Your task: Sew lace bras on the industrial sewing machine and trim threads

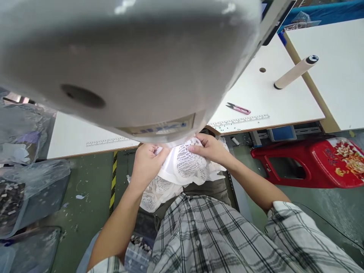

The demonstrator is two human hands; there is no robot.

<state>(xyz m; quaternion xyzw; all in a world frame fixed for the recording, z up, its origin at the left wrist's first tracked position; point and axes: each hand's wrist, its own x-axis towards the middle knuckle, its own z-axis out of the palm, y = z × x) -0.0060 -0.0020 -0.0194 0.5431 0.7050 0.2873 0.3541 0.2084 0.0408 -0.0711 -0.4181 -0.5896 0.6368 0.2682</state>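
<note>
A white lace bra (190, 161) is stretched between my two hands below the head of a large grey sewing machine (159, 76). My left hand (148, 161) pinches its left edge, thumb pressed on the fabric. On the other side, my right hand (209, 148) grips the upper right of a lace cup between thumb and fingers. The lower part of the bra hangs over my lap. The machine's head hides the needle area and the bra's far edge.
Pink-handled thread snips (239, 109) and a thread cone tube (295, 72) are on the white table (256, 94) at right. A red plastic stool (309, 163) stands beyond my right arm. Plastic bins (42, 189) with bags and small pieces line the left side.
</note>
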